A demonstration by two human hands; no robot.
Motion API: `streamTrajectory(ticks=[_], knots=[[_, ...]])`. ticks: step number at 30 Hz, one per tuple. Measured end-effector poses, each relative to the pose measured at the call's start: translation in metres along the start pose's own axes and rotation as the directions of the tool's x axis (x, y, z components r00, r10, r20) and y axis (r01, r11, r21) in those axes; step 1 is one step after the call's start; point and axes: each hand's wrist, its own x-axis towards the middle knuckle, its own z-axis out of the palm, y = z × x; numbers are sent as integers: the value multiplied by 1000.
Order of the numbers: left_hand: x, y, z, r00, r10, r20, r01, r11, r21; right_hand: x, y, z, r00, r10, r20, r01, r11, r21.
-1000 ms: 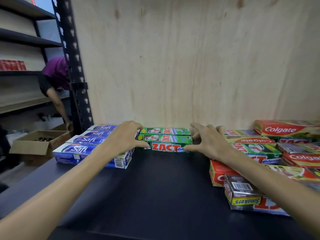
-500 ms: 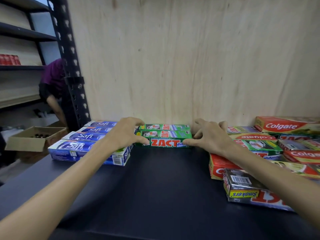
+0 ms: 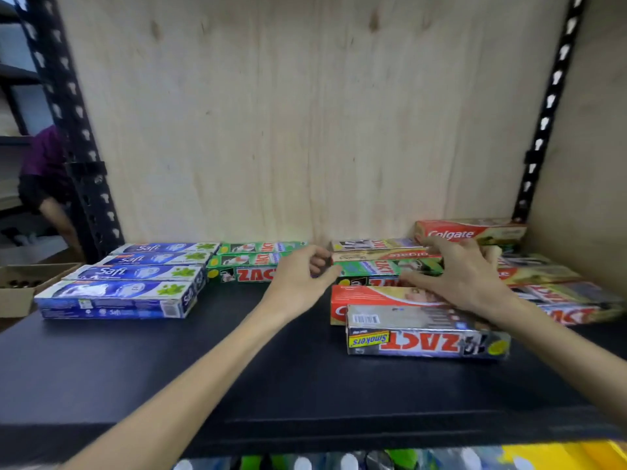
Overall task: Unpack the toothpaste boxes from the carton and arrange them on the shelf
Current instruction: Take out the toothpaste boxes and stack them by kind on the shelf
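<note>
Black shelf (image 3: 169,368), left hand (image 3: 302,276) loosely curled, empty, right hand (image 3: 464,276) splayed flat over toothpaste boxes (image 3: 383,268)

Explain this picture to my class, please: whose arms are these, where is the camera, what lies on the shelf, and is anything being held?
No machine here: a person wears a camera on the head, looking forward and down, so the two arms are their own. The dark shelf has a plywood back. On it lie toothpaste boxes: blue Safi boxes at left, green Zact boxes beside them, and a mixed pile at right with a red Colgate box and a silver Zact Smokers box in front. The left hand hovers with fingers loosely curled, holding nothing I can see. The right hand rests spread on the mixed pile. A cardboard carton sits far left.
</note>
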Motion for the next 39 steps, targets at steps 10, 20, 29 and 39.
streamTrajectory(ticks=[10, 20, 29, 39], knots=[[23, 23, 24, 994, -81, 75, 58, 961, 271, -9, 23, -9, 992, -72, 108, 79, 995, -61], [21, 5, -30, 975, -25, 222, -50, 944, 326, 5, 9, 1, 988, -140, 61, 138, 990, 39], [-16, -42, -98, 982, 74, 175, -141, 904, 404, 21, -58, 22, 962, -249, 111, 230, 960, 156], [-17, -95, -152, 999, 40, 0, -34, 842, 539, 32, -140, 53, 942, -309, 128, 262, 920, 293]])
